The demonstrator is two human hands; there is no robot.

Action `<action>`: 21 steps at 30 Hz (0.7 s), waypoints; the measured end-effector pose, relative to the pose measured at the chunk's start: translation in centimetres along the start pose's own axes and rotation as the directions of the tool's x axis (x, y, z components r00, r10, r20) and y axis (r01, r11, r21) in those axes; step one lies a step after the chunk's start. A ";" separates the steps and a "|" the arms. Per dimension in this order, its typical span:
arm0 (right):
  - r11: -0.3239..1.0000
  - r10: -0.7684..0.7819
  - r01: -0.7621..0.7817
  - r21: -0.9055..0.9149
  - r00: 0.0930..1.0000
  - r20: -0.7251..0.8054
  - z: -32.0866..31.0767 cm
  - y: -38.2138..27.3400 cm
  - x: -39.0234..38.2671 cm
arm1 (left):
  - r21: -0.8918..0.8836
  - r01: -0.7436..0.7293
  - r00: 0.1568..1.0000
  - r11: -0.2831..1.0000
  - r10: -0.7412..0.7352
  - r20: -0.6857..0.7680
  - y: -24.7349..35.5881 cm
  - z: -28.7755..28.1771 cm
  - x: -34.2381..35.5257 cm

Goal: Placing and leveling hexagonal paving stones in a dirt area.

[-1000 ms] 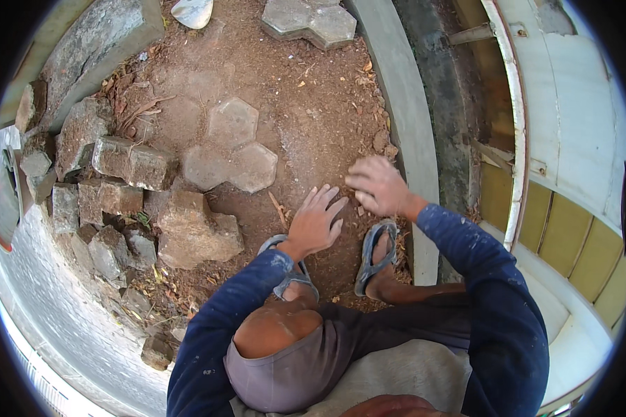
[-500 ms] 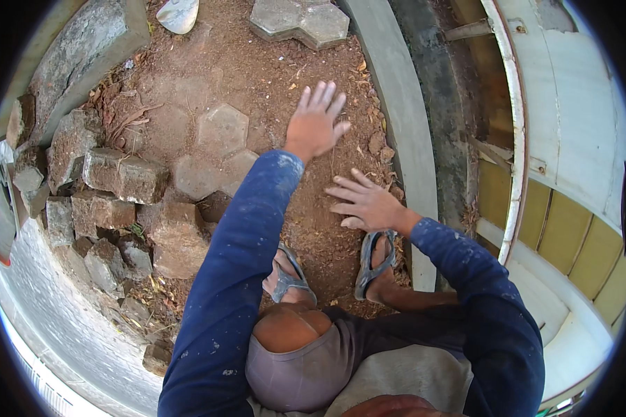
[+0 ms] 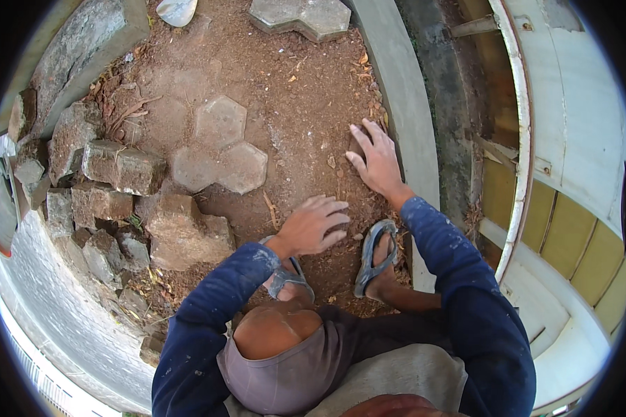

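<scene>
Reddish-brown soil (image 3: 302, 149) spreads out in front of me, with small stones and dry leaves in it. My left hand (image 3: 311, 224) is low over the soil by my left sandal, palm down, fingers apart and holding nothing. Further right and farther off, my right hand (image 3: 377, 156) has its fingers spread beside the concrete curb (image 3: 416, 160), also holding nothing. Whether either hand presses on the soil I cannot tell. Left of my hands, a three-lobed paving block (image 3: 222, 149) lies sunk in the soil, its top dusty.
Loose, dirt-caked paving blocks (image 3: 125, 167) are heaped at the left, beside a large concrete slab (image 3: 90, 55). Another paving block (image 3: 302, 15) lies at the far edge, near a pale trowel-like blade (image 3: 177, 10). Right of the curb stands a rusty white metal frame (image 3: 520, 139).
My left hand has drawn back toward my feet. My right hand has moved away from me and toward the curb. More of the sunken paving block shows.
</scene>
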State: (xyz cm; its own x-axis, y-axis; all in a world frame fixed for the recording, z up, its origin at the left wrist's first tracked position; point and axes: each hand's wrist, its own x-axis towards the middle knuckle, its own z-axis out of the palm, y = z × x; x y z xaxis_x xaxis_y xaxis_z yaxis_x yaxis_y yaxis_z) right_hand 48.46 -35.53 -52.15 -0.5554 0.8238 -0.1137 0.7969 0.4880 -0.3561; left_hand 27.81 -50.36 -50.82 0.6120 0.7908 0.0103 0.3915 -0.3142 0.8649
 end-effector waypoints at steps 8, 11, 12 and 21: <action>0.955 -0.157 0.096 0.282 0.967 0.200 1.4 -4.7 -8.5 | 0.161 0.248 0.849 0.955 -0.134 -0.512 -5.8 -7.3 14.8; 0.935 -0.251 0.180 0.306 0.945 0.211 1.5 -8.7 -11.2 | 0.254 0.321 0.848 0.912 -0.157 -0.506 -9.8 -7.5 19.1; 0.939 -0.266 0.203 0.278 0.941 0.208 1.7 -9.7 -11.4 | 0.293 0.373 0.837 0.881 -0.183 -0.516 -11.0 -7.1 19.7; 0.895 0.305 -0.226 0.384 0.939 -0.158 2.0 -9.2 -11.2 | 0.196 0.039 0.998 0.980 -0.029 -0.055 -6.5 -0.3 14.0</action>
State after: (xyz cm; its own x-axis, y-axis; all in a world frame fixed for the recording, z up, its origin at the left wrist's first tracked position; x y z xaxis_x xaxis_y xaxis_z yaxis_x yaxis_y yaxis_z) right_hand 46.84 -49.82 -49.49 -0.2412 0.9680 -0.0687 0.7473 0.1401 -0.6496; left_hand 33.65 -37.09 -56.19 0.5616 0.8273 0.0132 0.5424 -0.3802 0.7492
